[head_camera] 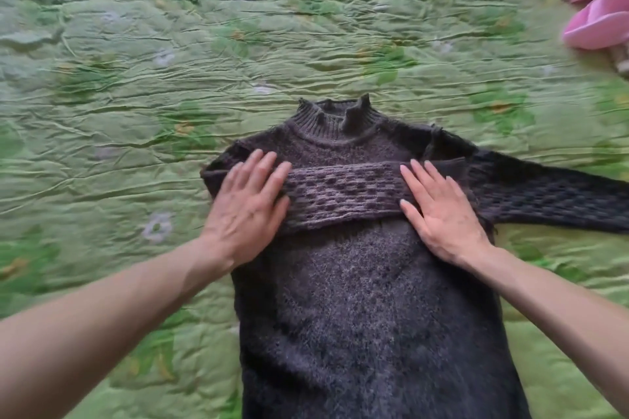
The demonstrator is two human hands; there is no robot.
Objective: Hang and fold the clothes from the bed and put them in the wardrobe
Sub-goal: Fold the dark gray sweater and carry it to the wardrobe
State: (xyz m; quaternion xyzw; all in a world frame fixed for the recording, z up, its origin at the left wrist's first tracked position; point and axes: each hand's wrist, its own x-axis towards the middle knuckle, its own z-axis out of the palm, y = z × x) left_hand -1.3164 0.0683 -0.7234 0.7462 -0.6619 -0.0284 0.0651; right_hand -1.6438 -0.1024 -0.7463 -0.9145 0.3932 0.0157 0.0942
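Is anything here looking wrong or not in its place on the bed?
Nothing is damaged. The sweater is only half folded: one sleeve lies across the chest under both flat hands, left and right, while the other sleeve sticks out sideways. Pink clothes lie crumpled at the far corner.

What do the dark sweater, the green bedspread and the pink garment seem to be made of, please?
The sweater looks like fuzzy knitted wool or acrylic yarn: ribbed collar, openwork sleeves, hairy matte surface. The bedspread seems a thin woven fabric with a slight sheen, finely crinkled and flower-printed. The pink garment looks like smooth, light cloth; blur leaves its fibre unclear.
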